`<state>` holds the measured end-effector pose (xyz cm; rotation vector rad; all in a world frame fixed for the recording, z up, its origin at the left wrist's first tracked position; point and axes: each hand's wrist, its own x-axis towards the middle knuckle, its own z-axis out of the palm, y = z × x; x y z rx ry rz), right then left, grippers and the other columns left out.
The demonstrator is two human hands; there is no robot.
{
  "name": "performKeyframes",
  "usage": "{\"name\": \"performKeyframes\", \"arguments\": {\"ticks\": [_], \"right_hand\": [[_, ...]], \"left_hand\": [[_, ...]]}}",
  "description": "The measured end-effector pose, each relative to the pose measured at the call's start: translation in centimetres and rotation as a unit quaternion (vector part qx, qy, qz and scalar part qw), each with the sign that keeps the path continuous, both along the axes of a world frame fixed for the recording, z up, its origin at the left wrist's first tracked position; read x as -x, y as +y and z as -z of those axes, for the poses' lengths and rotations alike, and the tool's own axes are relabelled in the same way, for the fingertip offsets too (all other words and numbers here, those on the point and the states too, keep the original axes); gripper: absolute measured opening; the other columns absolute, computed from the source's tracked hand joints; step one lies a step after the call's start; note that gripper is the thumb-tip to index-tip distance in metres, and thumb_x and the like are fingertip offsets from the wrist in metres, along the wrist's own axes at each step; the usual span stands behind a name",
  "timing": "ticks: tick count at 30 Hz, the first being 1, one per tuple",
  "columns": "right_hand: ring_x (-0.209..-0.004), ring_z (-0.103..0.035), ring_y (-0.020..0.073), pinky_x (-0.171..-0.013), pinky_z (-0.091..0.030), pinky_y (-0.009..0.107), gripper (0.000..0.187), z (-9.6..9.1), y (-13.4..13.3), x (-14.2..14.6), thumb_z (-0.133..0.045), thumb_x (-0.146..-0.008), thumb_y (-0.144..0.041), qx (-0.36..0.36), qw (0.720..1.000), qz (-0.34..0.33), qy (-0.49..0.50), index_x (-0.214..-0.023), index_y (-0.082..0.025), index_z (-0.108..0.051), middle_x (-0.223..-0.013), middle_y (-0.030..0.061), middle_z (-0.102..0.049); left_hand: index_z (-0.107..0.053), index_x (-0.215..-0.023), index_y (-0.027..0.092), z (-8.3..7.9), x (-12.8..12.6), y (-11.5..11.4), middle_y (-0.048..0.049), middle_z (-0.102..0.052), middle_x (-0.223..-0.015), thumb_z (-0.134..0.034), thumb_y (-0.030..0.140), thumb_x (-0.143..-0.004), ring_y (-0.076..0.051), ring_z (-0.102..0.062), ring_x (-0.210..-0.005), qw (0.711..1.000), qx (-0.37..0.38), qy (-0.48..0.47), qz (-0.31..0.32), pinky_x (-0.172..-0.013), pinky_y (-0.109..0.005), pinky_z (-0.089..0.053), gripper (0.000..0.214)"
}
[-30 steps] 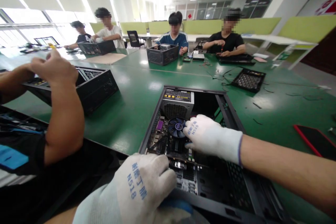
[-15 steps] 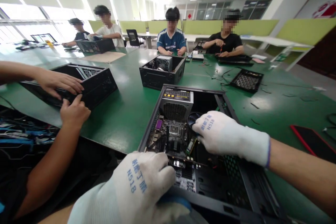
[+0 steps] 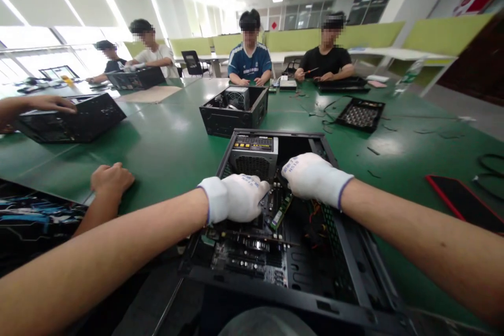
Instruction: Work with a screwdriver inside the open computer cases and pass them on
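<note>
An open black computer case (image 3: 232, 155) lies in front of me with a grey power supply (image 3: 255, 147) at its far end. My right hand (image 3: 309, 176), in a white glove, is closed on a dark round cooling fan (image 3: 279, 172) beside the power supply; most of the fan is hidden under the fingers. Over the motherboard (image 3: 252, 254), my gloved left hand (image 3: 244, 197) has its fingers curled and close to the fan. What its fingertips hold, if anything, is hidden. A green memory stick (image 3: 281, 212) slants between and below both hands.
Another open case (image 3: 232, 118) stands beyond mine. At left, a co-worker's hand (image 3: 51, 104) rests on a tilted case (image 3: 79, 121). A black tray-like part (image 3: 360, 114), cable scraps and a red-edged black panel (image 3: 464, 202) lie to the right. Several people sit across the table.
My left hand has moved from the case's near edge forward over the motherboard. My right hand stays at the fan, now covering more of it. The neighbour's case has tilted and shifted left.
</note>
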<state>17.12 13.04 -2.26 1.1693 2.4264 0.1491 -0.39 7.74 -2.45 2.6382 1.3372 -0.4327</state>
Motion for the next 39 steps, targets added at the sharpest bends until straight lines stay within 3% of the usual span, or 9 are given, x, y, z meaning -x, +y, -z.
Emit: {"name": "performKeyframes", "arguments": {"ticks": [5,10,13,20,29,39], "right_hand": [[-0.094,-0.074,0.0323,-0.075,-0.058,0.042,0.027,-0.1,-0.1,-0.1,-0.06,-0.081,-0.02,0.014,1.0,0.008,-0.004,-0.101,-0.013,-0.077,-0.101,0.0182,-0.076],[-0.092,-0.074,0.0323,-0.075,-0.058,0.042,0.025,0.1,0.1,-0.3,-0.061,-0.081,-0.021,0.016,1.0,0.014,0.009,-0.099,-0.013,-0.078,-0.097,0.0176,-0.076],[-0.091,-0.074,0.0328,-0.074,-0.059,0.043,0.024,0.2,0.2,-0.3,-0.062,-0.081,-0.022,0.014,1.0,0.008,0.012,-0.098,-0.014,-0.078,-0.095,0.0169,-0.076],[-0.093,-0.074,0.0328,-0.076,-0.058,0.044,0.026,-0.1,-0.1,-0.3,-0.061,-0.083,-0.02,0.02,1.0,0.013,0.017,-0.102,-0.013,-0.077,-0.097,0.0189,-0.076],[-0.092,-0.074,0.0343,-0.074,-0.058,0.045,0.027,-0.2,-0.1,-0.3,-0.061,-0.082,-0.02,0.032,0.999,0.01,0.007,-0.102,-0.013,-0.077,-0.097,0.018,-0.076],[-0.093,-0.073,0.0303,-0.078,-0.057,0.04,0.027,-0.4,-0.3,-0.3,-0.06,-0.083,-0.02,0.027,1.0,0.012,0.002,-0.102,-0.014,-0.077,-0.098,0.0173,-0.076]], "left_hand": [[-0.065,-0.119,0.013,2.0,-2.9,3.8,-0.0189,-0.07,-0.122,-0.071,0.026,-0.077,-0.032,-0.07,-0.108,0.991,0.081,0.104,-0.004,-0.09,-0.039,-0.057,0.044],[-0.06,-0.129,0.016,3.6,-3.2,5.5,-0.0189,-0.066,-0.131,-0.076,0.03,-0.071,-0.033,-0.068,-0.112,0.989,0.078,0.124,-0.023,-0.092,-0.041,-0.057,0.062],[-0.058,-0.133,0.017,3.8,-2.9,5.8,-0.0196,-0.062,-0.136,-0.074,0.034,-0.075,-0.033,-0.066,-0.116,0.99,0.065,0.123,-0.03,-0.095,-0.04,-0.055,0.062],[-0.068,-0.118,0.012,3.9,-3.5,6.1,-0.02,-0.07,-0.123,-0.074,0.027,-0.077,-0.033,-0.069,-0.11,0.987,0.079,0.136,-0.011,-0.093,-0.041,-0.056,0.045],[-0.07,-0.117,0.011,3.8,-3.6,6.3,-0.0196,-0.071,-0.123,-0.076,0.02,-0.074,-0.033,-0.068,-0.113,0.985,0.088,0.15,0.015,-0.098,-0.039,-0.055,0.044],[-0.07,-0.119,0.015,3.5,-3.7,6.1,-0.0161,-0.071,-0.124,-0.075,0.021,-0.076,-0.03,-0.068,-0.115,0.985,0.084,0.151,0.0,-0.098,-0.036,-0.054,0.043]]}}
